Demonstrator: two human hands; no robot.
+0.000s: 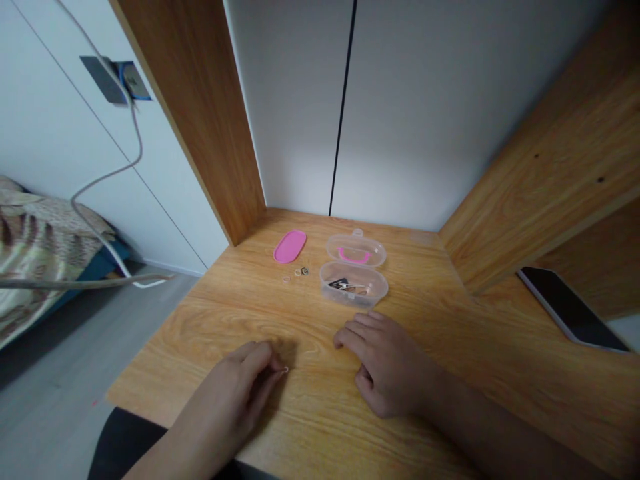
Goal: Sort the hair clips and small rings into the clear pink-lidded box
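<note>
My left hand [240,387] lies on the wooden desk [320,400], fingers pinched together on a tiny clear ring [285,370] at their tips. My right hand [385,363] rests palm down beside it, fingers loosely curled, holding nothing visible. Just beyond the right hand stands an open clear plastic box [353,283] with small metal items inside. Its hinged lid [356,251] lies back, showing a pink handle. A pink oval pad [290,246] and a few small rings [297,273] lie left of the box.
Wooden side panels [200,113] and a white back wall enclose the desk. A dark phone [570,308] lies on a ledge at the right. A grey cable [105,177] hangs from a wall socket at left, over a bed.
</note>
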